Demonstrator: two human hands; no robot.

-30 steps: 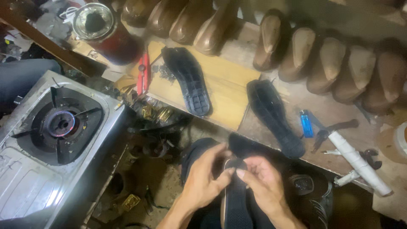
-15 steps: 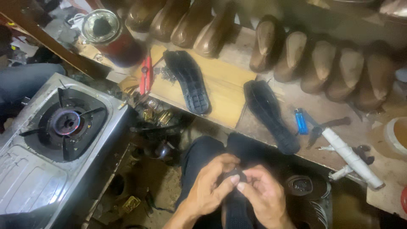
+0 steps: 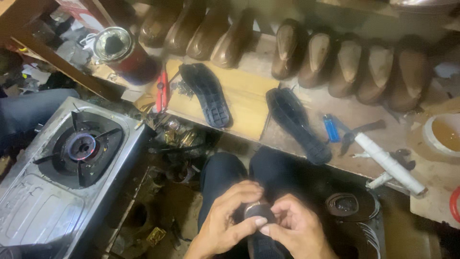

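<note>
Both hands low centre, over lap in dark trousers. Left hand (image 3: 229,221) curled round a dark shoe piece (image 3: 258,230), thumb pressed across its rounded grey end; right hand (image 3: 296,229) pinching same end from other side, fingertips bent in tight. Piece upright-ish betw. knees, lower part out of frame. Risks, as judgement: grip only at tip, so a slip could drop piece to cluttered floor; lit gas stove (image 3: 79,158) close on left w/ small flame at burner, and open red can (image 3: 122,53) w/ dark contents near it on bench edge, so heat plus possible adhesive fumes looks worst hazard. Blue lighter (image 3: 330,127) and pliers (image 3: 359,132) loose on bench, easy to knock. Two black soles (image 3: 207,93) flat on pale board (image 3: 247,96), second sole (image 3: 298,124) overhanging front edge, could slide off. Packaging/labels: can red-sided, round, rim metal, label unreadable; red-and-white box (image 3: 84,12) top left, print too blurred; white rolled tube (image 3: 389,163) right, plain; cream bowl (image 3: 443,134) w/ amber liquid far right. Row of brown shoe lasts (image 3: 335,60) along back.
</note>
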